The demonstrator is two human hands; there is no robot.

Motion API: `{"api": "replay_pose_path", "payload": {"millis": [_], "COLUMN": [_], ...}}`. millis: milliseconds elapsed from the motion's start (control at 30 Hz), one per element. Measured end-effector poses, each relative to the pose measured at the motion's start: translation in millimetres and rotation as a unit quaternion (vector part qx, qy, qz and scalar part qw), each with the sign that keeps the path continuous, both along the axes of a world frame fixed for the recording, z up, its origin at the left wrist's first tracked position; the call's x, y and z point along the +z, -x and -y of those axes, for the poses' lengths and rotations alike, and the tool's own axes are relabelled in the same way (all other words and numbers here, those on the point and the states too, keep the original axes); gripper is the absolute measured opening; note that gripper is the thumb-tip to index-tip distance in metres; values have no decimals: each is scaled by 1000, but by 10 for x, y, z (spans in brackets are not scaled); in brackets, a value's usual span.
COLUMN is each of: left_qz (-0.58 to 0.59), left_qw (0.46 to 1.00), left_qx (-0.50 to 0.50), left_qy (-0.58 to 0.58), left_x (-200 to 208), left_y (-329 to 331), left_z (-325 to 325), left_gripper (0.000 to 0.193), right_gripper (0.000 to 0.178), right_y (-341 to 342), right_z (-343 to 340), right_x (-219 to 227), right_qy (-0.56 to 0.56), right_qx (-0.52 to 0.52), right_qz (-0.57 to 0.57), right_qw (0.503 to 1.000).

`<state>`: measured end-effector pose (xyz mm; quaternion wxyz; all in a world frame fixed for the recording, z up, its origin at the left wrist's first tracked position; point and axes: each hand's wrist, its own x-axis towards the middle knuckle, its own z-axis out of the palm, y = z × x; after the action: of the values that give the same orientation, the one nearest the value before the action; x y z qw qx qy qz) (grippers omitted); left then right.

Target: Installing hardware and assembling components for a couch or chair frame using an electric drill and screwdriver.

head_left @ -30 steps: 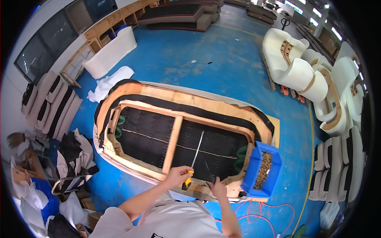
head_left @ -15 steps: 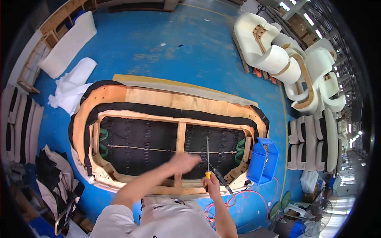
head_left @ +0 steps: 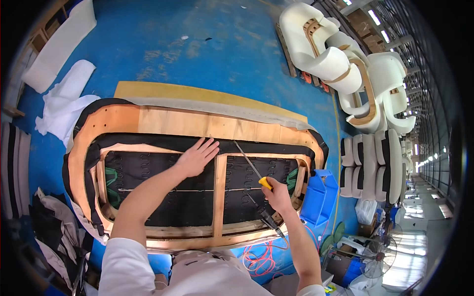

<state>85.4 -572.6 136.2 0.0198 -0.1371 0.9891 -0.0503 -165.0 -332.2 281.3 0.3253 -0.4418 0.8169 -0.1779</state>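
Note:
A long rounded wooden sofa frame (head_left: 187,123) lies in front of me, its inner opening lined with black fabric and springs. Black cloth (head_left: 168,142) runs along the inside of its far rail. My left hand (head_left: 194,159) rests flat there with fingers apart, on the cloth left of the wooden crossbar (head_left: 218,195). In my right hand (head_left: 280,197) is a screwdriver (head_left: 249,163) with a yellow handle and a long thin shaft. Its tip reaches the black cloth at the far rail. Below that hand, a dark power tool (head_left: 269,218) lies over the near right part of the frame.
Beside the frame's right end sits a blue bin (head_left: 321,195). A red hose (head_left: 257,257) coils on the floor near me. White padded shells (head_left: 340,64) are piled at far right, with stacked grey cushions (head_left: 370,163) nearer. White sheeting (head_left: 66,98) lies at left.
My left hand has moved away from me and left, settling open on the far cloth. My right hand has carried the screwdriver forward and right, and its shaft now slants toward the far rail.

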Motion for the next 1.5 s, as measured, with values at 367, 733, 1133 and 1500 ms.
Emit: {"api": "replay_pose_path", "payload": {"millis": [367, 733, 1133, 1500], "left_qz": [-58, -127, -122, -28], "left_qw": [990, 984, 983, 999], "left_qx": [-128, -111, -113, -11], "left_qy": [10, 58, 73, -46], "left_x": [-46, -200, -221, -12], "left_y": [-112, -2, 12, -56], "left_z": [534, 507, 492, -44], "left_gripper": [65, 56, 53, 82], "right_gripper": [22, 29, 26, 24], "right_y": [-216, -590, -238, -1143], "right_z": [544, -243, 26, -1269], "right_x": [311, -831, -282, -779], "right_qy": [-108, 86, -34, 48], "right_qx": [-164, -145, -156, -261], "right_qz": [190, 47, 172, 221], "right_qw": [962, 985, 972, 939]}}
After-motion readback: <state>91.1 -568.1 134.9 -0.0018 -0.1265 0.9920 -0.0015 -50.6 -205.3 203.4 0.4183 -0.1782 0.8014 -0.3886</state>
